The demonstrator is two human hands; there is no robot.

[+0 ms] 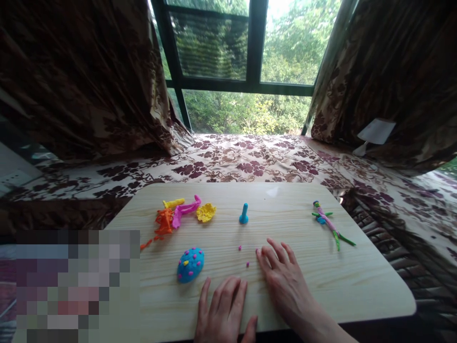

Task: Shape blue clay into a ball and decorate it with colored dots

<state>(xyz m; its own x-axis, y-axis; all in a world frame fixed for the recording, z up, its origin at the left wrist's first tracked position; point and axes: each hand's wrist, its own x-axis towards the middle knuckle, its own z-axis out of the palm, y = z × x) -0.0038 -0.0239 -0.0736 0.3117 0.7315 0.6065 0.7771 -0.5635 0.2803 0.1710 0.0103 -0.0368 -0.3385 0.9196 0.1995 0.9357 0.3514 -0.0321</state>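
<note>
My left hand point(223, 307) lies palm down near the table's front edge, its fingers stretched out and nothing visible in it. Further right, my right hand point(283, 278) rests on the tabletop with fingers apart; a pink speck shows at its leftmost fingertip, and I cannot make out whether that is clay. Between and ahead of the hands are two small magenta clay balls, one nearer point(247, 264) and one farther point(240, 247). Left of them sits a blue clay dome point(191, 265) dotted with pink and a yellow piece. A blue clay peg point(244, 214) stands upright on a round base.
On the pale wooden table point(357, 286), orange clay point(164, 221), a pink clay strip point(186, 209), a yellow roll point(173, 203) and a flattened yellow piece point(206, 213) lie back left. A pink-and-green clay figure point(326, 219) lies right. Pixelation covers the lower left.
</note>
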